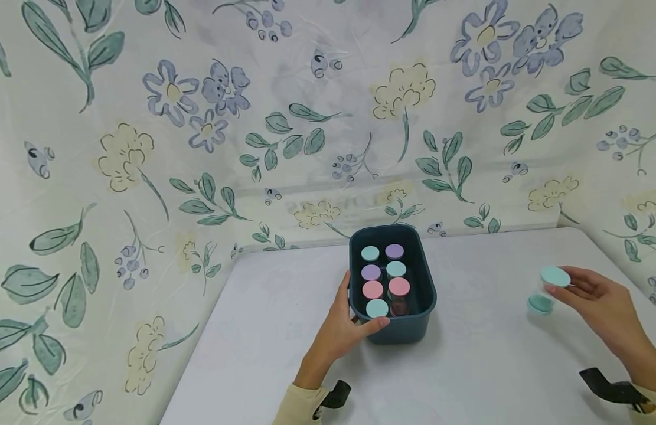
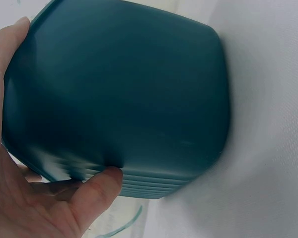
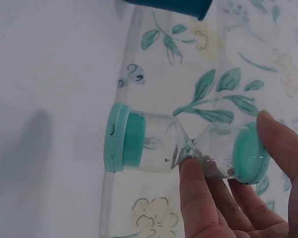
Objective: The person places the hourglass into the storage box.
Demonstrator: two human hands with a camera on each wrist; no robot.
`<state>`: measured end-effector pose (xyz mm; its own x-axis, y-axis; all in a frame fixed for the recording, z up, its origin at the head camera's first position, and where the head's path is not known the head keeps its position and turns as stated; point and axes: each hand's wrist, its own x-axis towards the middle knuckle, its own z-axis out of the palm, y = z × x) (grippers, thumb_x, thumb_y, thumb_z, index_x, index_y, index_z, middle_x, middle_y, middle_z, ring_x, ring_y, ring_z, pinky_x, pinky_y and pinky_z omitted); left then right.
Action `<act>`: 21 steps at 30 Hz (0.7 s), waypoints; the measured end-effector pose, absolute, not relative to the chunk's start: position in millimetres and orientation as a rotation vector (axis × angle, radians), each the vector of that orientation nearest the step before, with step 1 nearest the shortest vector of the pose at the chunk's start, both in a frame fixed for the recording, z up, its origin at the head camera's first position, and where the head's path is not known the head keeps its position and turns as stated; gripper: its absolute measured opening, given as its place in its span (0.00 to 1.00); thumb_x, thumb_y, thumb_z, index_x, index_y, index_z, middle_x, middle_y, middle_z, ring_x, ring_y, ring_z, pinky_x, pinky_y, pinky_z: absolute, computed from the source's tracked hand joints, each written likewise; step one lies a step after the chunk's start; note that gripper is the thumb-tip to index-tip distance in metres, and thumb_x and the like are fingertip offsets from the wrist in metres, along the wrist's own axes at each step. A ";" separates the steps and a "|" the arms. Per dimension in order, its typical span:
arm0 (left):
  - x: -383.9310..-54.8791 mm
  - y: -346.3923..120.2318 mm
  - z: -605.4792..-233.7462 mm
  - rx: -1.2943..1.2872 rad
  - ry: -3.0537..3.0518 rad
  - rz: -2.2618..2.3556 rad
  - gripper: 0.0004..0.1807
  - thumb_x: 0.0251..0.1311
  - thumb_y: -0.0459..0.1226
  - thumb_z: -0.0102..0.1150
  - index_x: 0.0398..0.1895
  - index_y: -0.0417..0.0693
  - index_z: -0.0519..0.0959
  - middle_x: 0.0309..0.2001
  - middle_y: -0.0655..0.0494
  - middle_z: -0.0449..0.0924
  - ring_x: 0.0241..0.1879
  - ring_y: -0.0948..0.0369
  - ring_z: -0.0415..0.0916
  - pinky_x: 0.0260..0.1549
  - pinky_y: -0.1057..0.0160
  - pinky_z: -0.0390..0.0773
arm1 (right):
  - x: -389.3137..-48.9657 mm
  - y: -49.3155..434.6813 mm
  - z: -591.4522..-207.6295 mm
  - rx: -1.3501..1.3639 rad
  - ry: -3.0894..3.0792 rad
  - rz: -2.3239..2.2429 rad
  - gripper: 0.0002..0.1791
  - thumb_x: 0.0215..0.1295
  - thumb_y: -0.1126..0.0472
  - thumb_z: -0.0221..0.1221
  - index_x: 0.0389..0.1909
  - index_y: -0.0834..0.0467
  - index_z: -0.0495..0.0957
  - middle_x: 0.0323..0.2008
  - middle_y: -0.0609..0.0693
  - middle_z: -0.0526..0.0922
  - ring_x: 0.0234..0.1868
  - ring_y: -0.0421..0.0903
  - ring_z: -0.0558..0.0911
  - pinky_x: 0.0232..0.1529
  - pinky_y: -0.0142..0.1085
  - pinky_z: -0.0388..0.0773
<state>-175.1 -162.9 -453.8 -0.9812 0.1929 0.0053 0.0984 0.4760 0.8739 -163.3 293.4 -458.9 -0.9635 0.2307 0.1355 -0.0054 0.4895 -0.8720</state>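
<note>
A dark teal bin [image 1: 404, 329] stands on the table, holding several capped pieces in two rows. Their round tops are mint, purple and pink, and one at the near right looks dark brown. My left hand [image 1: 335, 330] grips the bin at its near left corner, thumb over the front rim and fingers along the left side. Off to the right, my right hand [image 1: 599, 298] holds a clear sand timer [image 3: 161, 141] by its upper end, above the table. The timer has a mint cap at each end and a narrow waist, where a fingertip rests in the right wrist view.
The white table [image 1: 269, 313] runs back to a wall hung with a floral-print cloth [image 1: 296, 77], which also covers the sides. Both wrists wear black straps [image 1: 335, 395] over light sleeves.
</note>
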 end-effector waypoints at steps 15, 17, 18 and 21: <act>-175.9 -162.7 -455.3 0.268 2.612 1.555 0.65 0.53 0.59 0.75 0.85 0.66 0.38 0.84 0.58 0.49 0.78 0.51 0.60 0.69 0.39 0.74 | -164.0 268.1 -431.0 -0.014 -2.425 1.551 0.23 0.69 0.57 0.68 0.61 0.57 0.76 0.40 0.12 0.76 0.39 0.13 0.79 0.38 0.11 0.77; -175.9 -162.6 -455.3 0.266 2.613 1.554 0.66 0.53 0.59 0.75 0.85 0.65 0.38 0.84 0.58 0.49 0.78 0.51 0.60 0.68 0.39 0.74 | -163.3 264.7 -425.9 0.051 -2.395 1.598 0.19 0.68 0.60 0.68 0.58 0.51 0.77 0.41 0.14 0.79 0.40 0.15 0.81 0.39 0.12 0.78; -176.0 -162.5 -455.3 0.265 2.614 1.551 0.66 0.53 0.59 0.75 0.85 0.65 0.38 0.84 0.58 0.48 0.78 0.51 0.60 0.68 0.39 0.74 | -162.9 262.7 -423.2 0.082 -2.381 1.619 0.19 0.68 0.62 0.68 0.57 0.47 0.77 0.42 0.15 0.80 0.41 0.15 0.81 0.40 0.12 0.78; -175.7 -162.4 -455.1 0.264 2.618 1.546 0.66 0.53 0.59 0.75 0.85 0.64 0.38 0.84 0.57 0.48 0.78 0.51 0.60 0.68 0.39 0.74 | -162.5 254.7 -415.6 0.175 -2.350 1.656 0.20 0.68 0.66 0.67 0.56 0.46 0.78 0.43 0.18 0.83 0.43 0.18 0.84 0.41 0.13 0.79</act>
<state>-175.7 -162.4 -455.1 -0.9811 0.1932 0.0105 0.1026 0.4732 0.8750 -162.5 254.7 -415.6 -0.9588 0.0511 0.2793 -0.2459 0.3426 -0.9067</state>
